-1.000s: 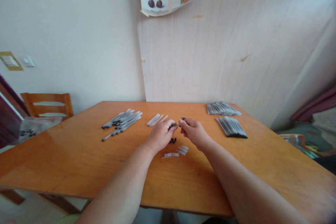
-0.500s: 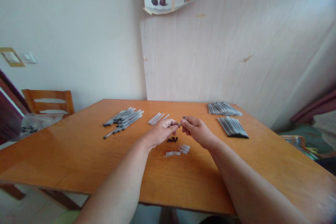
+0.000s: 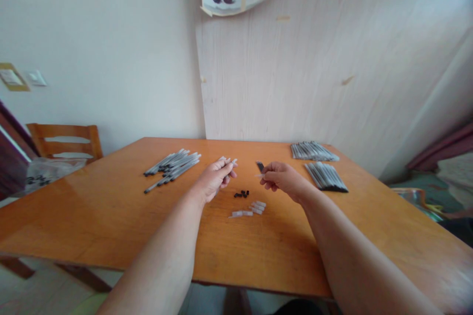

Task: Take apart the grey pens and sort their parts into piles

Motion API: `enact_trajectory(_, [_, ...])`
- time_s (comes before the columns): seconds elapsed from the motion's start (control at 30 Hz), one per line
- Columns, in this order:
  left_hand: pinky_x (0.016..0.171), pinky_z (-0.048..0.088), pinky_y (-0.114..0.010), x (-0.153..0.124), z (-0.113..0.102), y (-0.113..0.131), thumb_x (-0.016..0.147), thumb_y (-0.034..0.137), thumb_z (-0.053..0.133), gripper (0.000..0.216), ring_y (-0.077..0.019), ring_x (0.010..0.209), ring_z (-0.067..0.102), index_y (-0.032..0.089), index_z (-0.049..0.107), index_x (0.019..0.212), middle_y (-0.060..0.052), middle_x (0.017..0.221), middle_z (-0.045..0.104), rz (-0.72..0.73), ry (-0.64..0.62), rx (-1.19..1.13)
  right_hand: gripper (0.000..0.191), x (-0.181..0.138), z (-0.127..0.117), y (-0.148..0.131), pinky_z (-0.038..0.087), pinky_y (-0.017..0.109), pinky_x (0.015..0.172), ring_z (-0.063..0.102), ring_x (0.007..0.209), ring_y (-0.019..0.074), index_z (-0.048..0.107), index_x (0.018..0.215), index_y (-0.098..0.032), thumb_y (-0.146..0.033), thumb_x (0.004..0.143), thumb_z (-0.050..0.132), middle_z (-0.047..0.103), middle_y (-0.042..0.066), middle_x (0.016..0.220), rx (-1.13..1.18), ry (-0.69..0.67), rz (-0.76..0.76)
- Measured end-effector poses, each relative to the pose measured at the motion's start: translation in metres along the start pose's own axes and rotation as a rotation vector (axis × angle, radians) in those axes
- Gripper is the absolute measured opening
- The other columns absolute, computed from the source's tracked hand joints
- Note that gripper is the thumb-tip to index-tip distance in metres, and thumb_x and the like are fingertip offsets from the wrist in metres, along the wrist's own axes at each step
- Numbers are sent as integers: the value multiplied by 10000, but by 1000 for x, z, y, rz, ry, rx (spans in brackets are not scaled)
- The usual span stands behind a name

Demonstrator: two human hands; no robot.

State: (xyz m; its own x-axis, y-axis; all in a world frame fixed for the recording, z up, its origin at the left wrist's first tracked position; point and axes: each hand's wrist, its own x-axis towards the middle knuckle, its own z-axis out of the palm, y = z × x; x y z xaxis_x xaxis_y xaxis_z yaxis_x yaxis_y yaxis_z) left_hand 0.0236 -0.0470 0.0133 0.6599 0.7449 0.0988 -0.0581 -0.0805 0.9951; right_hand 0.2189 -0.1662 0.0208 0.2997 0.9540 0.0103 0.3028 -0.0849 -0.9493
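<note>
My left hand [image 3: 216, 177] is closed, thumb against fingers, round a slim whitish piece [image 3: 234, 161] that pokes out at the fingertips; most of it is hidden. Pale tubes lie on the table behind this hand, largely covered by it. My right hand [image 3: 278, 176] pinches a small clear plastic piece [image 3: 258, 175]. A flat black item [image 3: 260, 166] shows just beyond the right fingertips; whether it is held or lies on the table I cannot tell. Between and below the hands lie several small black caps [image 3: 242, 194] and, nearer me, several small clear plastic pieces [image 3: 257, 207].
On the wooden table [image 3: 155, 236], a loose pile of black-ended clear pens [image 3: 173, 167] lies to the left. Two bundles of similar pens, a near one [image 3: 326, 177] and a far one [image 3: 314, 151], lie to the right. A chair [image 3: 66, 140] stands at the left.
My hands were together, fingertips meeting at a small piece; now they are apart, the left shifted leftward and the right slightly rightward. The view has tilted a little. Table items stay put.
</note>
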Motion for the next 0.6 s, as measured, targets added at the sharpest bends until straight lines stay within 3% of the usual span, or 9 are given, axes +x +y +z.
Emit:
enact_trajectory(0.1, [423,242,-156,1,-1,-1,789,432,633,324,-41,486,411,149,619,945,-15,731,586,-1,7,-20,99,-3,2,-1,363,206,474,560,556,117,608,755,-157,-217,678,593,659,41,667,-214,-87,47])
enact_trajectory(0.2, [421,244,-155,2,-3,-2,781,432,647,336,-41,488,422,149,618,959,-17,731,591,-6,6,-29,96,-4,3,2,343,208,496,516,558,107,645,726,-157,-211,660,602,617,4,618,-369,-113,0])
enact_trajectory(0.33, [418,254,-154,5,-4,-5,773,421,663,341,-42,489,432,145,612,967,-20,736,596,-23,15,-54,65,-4,3,5,311,217,513,449,545,93,629,611,-160,-211,645,608,561,-23,578,-473,-169,-33])
enact_trajectory(0.47, [420,261,-155,5,-4,-6,762,417,679,342,-43,493,441,147,612,960,-16,734,600,-38,19,-64,151,-5,2,4,272,232,494,393,494,91,598,515,-167,-213,658,583,480,-38,492,-558,-214,-2])
enact_trajectory(0.6, [421,262,-152,4,-3,-5,759,415,684,344,-39,493,441,148,616,964,-13,739,601,-46,23,-63,97,-4,3,7,364,224,574,517,607,118,695,657,-175,-229,673,615,610,-18,624,-525,-264,-89])
